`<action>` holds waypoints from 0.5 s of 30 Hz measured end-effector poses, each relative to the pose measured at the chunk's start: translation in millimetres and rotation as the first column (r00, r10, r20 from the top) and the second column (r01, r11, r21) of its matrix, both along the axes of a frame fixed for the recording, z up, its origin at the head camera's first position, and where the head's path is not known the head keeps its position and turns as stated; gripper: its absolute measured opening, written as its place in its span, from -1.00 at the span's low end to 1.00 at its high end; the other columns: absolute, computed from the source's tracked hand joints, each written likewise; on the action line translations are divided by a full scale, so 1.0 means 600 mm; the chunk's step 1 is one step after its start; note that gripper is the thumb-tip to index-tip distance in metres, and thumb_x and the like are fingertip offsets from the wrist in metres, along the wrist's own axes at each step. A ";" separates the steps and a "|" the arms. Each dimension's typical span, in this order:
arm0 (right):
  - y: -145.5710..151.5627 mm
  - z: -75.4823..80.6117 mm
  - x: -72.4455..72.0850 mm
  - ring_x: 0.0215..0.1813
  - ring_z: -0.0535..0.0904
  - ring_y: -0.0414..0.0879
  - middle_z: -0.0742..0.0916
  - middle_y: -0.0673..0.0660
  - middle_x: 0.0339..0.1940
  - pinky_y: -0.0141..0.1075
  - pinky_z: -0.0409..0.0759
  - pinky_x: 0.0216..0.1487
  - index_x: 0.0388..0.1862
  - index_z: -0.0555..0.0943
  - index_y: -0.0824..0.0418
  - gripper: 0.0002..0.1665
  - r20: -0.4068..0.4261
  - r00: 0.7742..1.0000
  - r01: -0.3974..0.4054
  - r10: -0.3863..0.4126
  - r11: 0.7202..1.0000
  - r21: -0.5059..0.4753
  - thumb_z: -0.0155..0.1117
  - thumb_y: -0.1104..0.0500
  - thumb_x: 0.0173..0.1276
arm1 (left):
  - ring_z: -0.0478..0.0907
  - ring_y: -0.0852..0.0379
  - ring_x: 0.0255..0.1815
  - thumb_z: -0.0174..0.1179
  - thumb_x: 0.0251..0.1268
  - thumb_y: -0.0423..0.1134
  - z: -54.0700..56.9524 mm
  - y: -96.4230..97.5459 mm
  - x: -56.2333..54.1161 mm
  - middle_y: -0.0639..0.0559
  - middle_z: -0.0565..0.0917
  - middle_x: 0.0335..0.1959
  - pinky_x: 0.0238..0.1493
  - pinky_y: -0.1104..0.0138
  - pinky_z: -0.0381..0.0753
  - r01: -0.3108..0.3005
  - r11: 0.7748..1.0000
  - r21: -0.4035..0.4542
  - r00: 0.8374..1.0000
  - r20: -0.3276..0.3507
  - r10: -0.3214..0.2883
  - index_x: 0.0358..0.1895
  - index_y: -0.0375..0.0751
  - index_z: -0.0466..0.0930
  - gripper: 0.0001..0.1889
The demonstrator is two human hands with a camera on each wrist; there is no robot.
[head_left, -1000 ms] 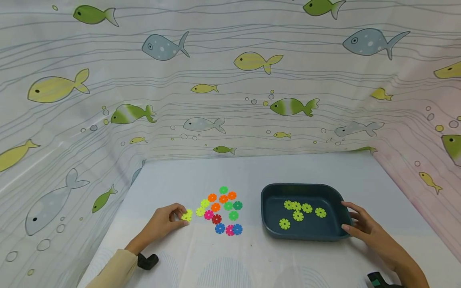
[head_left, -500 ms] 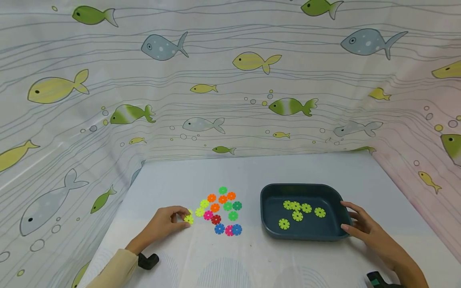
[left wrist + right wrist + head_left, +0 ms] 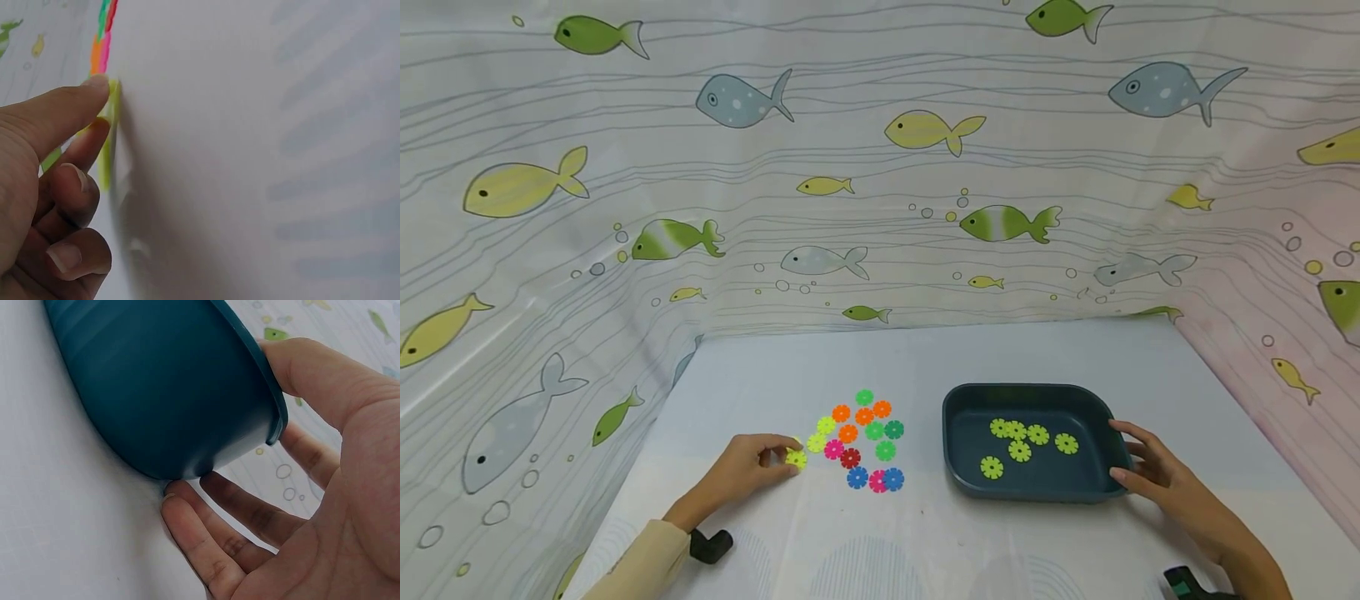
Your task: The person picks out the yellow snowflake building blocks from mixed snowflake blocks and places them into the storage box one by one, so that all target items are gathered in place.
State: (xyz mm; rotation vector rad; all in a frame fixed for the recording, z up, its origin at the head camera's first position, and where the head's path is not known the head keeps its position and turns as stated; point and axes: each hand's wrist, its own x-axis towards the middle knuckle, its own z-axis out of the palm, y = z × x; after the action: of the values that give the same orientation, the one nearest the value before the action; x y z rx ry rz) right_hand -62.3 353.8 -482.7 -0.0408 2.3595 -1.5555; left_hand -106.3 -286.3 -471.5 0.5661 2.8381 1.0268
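Note:
My left hand [image 3: 748, 468] is on the table's left side, its thumb and index finger at a yellow snowflake disc [image 3: 796, 459], which they pinch by the edge. A sliver of another yellow piece shows behind the index fingertip. In the left wrist view, the yellow disc [image 3: 105, 165] appears edge-on at the fingertips, and the other fingers are curled. At the right, my right hand [image 3: 1157, 471] grips the end of a dark teal tray [image 3: 1037, 492]. The right wrist view has the thumb at the tray's rim and fingers under the tray wall [image 3: 169, 394].
Several yellow discs [image 3: 1020, 451] lie inside the tray. Between left hand and tray is a loose group of discs: orange [image 3: 847, 433], green [image 3: 886, 451], red [image 3: 850, 457], pink [image 3: 878, 481] and blue [image 3: 857, 477]. A fish-print curtain [image 3: 925, 183] surrounds the white table.
My left hand has moved slightly right and toward me; the yellow disc at its fingertips has shifted with it. The right hand and the tray stay in place.

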 end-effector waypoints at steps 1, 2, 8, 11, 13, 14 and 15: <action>0.000 0.000 0.000 0.43 0.22 0.50 0.12 0.49 0.56 0.33 0.47 0.14 0.71 -0.09 -0.19 -0.08 -0.001 1.000 -0.001 0.001 1.000 -0.001 0.21 -0.02 0.59 | 0.42 0.28 -0.54 0.53 0.20 -0.10 0.001 0.001 0.000 0.28 0.67 -0.35 -0.51 0.41 0.39 -0.007 1.000 0.002 1.000 0.010 0.007 -0.04 0.10 0.77 -0.73; 0.000 0.001 0.000 0.43 0.23 0.50 0.13 0.49 0.56 0.33 0.47 0.13 0.71 -0.09 -0.19 -0.08 -0.003 1.000 -0.001 0.001 1.000 0.000 0.21 -0.02 0.59 | 0.42 0.27 -0.53 0.52 0.20 -0.10 0.002 0.001 -0.001 0.28 0.67 -0.34 -0.51 0.41 0.40 -0.013 1.000 0.003 1.000 0.018 0.012 -0.04 0.11 0.77 -0.73; 0.000 0.000 -0.001 0.43 0.25 0.47 0.13 0.47 0.56 0.30 0.49 0.14 0.71 -0.09 -0.19 -0.07 0.009 1.000 0.008 -0.008 1.000 0.003 0.22 -0.04 0.58 | 0.42 0.24 -0.55 0.50 0.22 -0.07 0.009 0.007 -0.004 0.23 0.68 -0.38 -0.53 0.41 0.39 -0.035 0.999 0.039 0.997 0.077 0.032 -0.08 0.07 0.77 -0.77; 0.001 0.000 0.000 0.43 0.25 0.47 0.12 0.48 0.57 0.28 0.50 0.13 0.71 -0.10 -0.20 -0.07 0.022 1.000 0.004 -0.004 1.000 -0.002 0.21 -0.04 0.59 | 0.43 0.23 -0.56 0.50 0.23 -0.05 0.013 0.011 -0.007 0.18 0.69 -0.39 -0.52 0.42 0.40 -0.051 0.996 0.073 0.989 0.140 0.040 -0.09 0.08 0.76 -0.77; 0.000 0.001 0.001 0.43 0.24 0.48 0.11 0.48 0.57 0.29 0.49 0.14 0.71 -0.10 -0.21 -0.06 0.026 1.000 0.004 -0.004 1.000 -0.001 0.22 -0.05 0.58 | 0.46 0.20 -0.54 0.49 0.24 -0.06 0.014 0.014 -0.009 0.16 0.70 -0.38 -0.50 0.42 0.43 -0.050 0.993 0.105 0.983 0.181 0.031 -0.06 0.07 0.75 -0.76; 0.000 0.002 0.000 0.44 0.22 0.48 0.11 0.48 0.57 0.30 0.48 0.15 0.71 -0.10 -0.22 -0.06 0.025 1.000 0.005 -0.005 1.000 0.000 0.22 -0.06 0.58 | 0.48 0.19 -0.53 0.49 0.25 -0.06 0.015 0.015 -0.010 0.14 0.71 -0.37 -0.49 0.42 0.45 -0.051 0.991 0.120 0.980 0.198 0.027 -0.04 0.07 0.74 -0.74; 0.000 0.003 0.000 0.44 0.22 0.48 0.11 0.49 0.57 0.30 0.48 0.15 0.71 -0.10 -0.22 -0.06 0.024 1.000 0.004 -0.004 1.000 -0.001 0.23 -0.06 0.58 | 0.49 0.17 -0.52 0.48 0.27 -0.05 0.016 0.017 -0.011 0.12 0.71 -0.35 -0.47 0.41 0.46 -0.049 0.990 0.135 0.977 0.213 0.019 -0.02 0.06 0.74 -0.74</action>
State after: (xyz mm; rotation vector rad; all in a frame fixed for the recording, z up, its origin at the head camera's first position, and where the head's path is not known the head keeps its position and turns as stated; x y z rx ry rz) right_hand -62.6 353.9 -481.0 -0.0178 2.3419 -1.5508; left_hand -112.6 -275.9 -462.0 0.3920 2.6147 1.2191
